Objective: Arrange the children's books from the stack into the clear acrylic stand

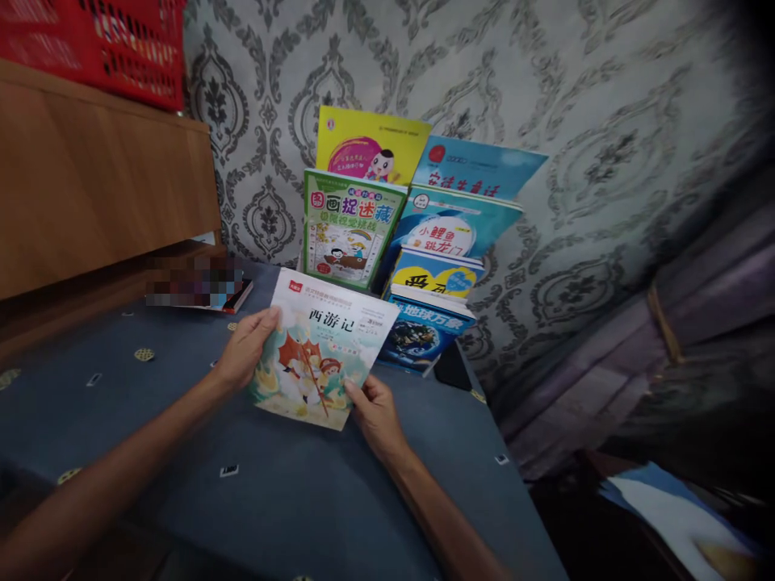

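Observation:
A thin white-topped picture book with a figure in a red cape on its cover is held up in both hands, tilted. My left hand grips its left edge, thumb in front. My right hand pinches its lower right edge, with the other fingers partly hidden behind it. Just beyond stands a green-bordered book, with a yellow book behind it. To their right rise a light blue book, a teal book, a blue and yellow book and a dark blue globe book.
The books stand on a blue cloth-covered table against a patterned wall. A wooden cabinet carries a red basket at left. Flat books lie below it; a dark flat object lies at right.

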A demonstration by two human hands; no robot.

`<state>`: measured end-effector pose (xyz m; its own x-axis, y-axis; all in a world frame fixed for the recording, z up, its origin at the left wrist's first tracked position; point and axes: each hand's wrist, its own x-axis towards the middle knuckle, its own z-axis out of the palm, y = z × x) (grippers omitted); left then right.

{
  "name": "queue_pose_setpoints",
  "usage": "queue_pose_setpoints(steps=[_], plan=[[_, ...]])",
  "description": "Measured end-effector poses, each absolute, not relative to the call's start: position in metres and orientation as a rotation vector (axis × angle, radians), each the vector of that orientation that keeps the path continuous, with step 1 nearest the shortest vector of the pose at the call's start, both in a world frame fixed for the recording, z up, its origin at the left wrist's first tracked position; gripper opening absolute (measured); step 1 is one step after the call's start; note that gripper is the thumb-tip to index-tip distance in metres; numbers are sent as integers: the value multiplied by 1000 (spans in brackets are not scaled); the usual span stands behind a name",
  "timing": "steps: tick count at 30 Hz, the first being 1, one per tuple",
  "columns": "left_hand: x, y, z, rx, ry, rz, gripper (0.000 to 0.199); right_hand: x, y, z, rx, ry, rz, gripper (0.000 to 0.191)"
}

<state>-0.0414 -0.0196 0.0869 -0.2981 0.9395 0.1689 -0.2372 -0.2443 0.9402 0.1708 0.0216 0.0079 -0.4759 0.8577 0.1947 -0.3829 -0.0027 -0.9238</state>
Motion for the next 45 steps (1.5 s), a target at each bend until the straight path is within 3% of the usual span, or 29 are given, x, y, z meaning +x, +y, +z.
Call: queue_pose_setpoints(steps=[5,16,45], plan=[[-47,2,60,959,1033,1665,61,173,24,7,-592,-1399,1520,41],[-60,-3,16,1051,890,1319,37,171,24,-13,-732,-1489,1456,48],[-56,-5,19,1044,966,1336,34,168,21,-12,-796,-1540,1376,47]])
